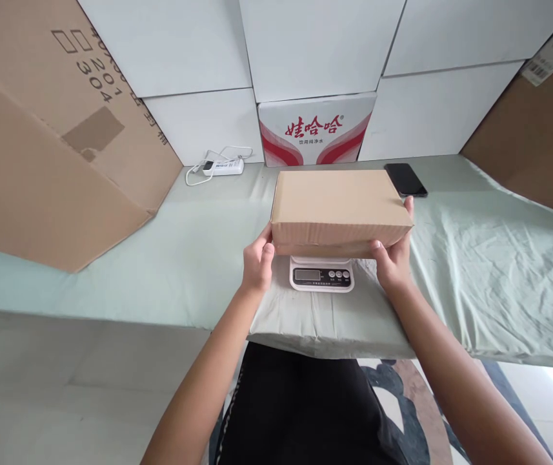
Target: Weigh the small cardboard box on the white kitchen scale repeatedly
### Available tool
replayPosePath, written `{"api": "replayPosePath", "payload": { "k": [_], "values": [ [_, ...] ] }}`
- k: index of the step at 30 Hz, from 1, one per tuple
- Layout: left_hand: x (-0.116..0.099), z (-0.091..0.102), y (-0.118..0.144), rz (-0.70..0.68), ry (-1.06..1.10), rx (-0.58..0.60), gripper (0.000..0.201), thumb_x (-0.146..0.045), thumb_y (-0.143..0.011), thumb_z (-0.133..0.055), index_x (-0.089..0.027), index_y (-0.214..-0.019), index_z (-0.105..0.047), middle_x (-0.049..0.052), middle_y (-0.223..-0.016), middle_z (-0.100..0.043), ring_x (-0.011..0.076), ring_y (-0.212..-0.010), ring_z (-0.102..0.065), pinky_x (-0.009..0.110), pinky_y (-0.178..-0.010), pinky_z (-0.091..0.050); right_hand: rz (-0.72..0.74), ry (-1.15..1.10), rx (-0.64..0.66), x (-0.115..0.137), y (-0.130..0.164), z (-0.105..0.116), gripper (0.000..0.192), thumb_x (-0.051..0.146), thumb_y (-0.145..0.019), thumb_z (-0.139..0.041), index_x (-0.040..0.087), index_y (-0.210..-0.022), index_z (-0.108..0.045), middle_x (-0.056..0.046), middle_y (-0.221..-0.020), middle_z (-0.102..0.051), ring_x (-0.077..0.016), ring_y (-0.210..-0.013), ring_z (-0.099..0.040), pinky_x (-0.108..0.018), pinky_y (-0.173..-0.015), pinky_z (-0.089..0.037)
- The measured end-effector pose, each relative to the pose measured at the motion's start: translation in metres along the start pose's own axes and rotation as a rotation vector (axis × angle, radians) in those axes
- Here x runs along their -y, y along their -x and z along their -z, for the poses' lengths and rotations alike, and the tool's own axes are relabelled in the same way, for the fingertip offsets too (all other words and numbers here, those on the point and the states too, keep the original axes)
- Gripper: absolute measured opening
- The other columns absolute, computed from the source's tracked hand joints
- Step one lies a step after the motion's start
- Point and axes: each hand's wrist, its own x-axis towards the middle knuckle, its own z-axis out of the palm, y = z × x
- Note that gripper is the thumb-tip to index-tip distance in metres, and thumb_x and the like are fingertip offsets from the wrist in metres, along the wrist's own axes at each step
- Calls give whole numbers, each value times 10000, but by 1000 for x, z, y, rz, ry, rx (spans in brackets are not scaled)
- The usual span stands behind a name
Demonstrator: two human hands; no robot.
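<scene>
A plain brown cardboard box is gripped at its two ends by my hands. My left hand holds its left front corner, thumb toward me. At the right end, my right hand has its thumb on the front face and its fingers around the side. Directly under the box is a white kitchen scale, with its dark display and several round buttons showing at the front. The box hides the scale's platform, so I cannot tell whether the two touch.
A black phone lies behind my right hand. A white power strip with a coiled cable sits at the back left. White cartons, one a printed red-and-white carton, line the back. Large brown cartons flank the cloth-covered table.
</scene>
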Motion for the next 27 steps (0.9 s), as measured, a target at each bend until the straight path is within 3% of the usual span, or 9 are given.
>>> {"api": "replayPosePath", "payload": {
  "k": [8,22,27],
  "values": [
    [6,2,-1,58,-44,-21,810,-838,-1064,-475,-264,-1569,-746,135,-1570,-804,386,-1549,-710,497,-1266,-594,-25,-6,47,-1,0,2,1426,1040,-698,-737,357,-1846,-236,-176,-1740,-503,-505,-1750,-370,-774,-1461,-276],
    [7,3,1,34,-81,-5,839,-830,-1079,-444,-230,-1597,-721,153,-1581,-796,378,-1559,-702,496,-1274,-576,-27,-39,21,-3,-3,-2,1368,997,-731,-734,305,-1821,-279,-198,-1722,-504,-499,-1744,-383,-777,-1463,-254],
    [9,2,0,9,-36,-38,823,-821,-1066,-508,-225,-1590,-728,166,-1648,-747,380,-1594,-675,522,-1358,-519,1,-20,12,-9,-4,3,1371,1053,-707,-700,374,-1815,-262,-152,-1878,-372,-509,-1787,-317,-817,-1455,-231]
  ]
}}
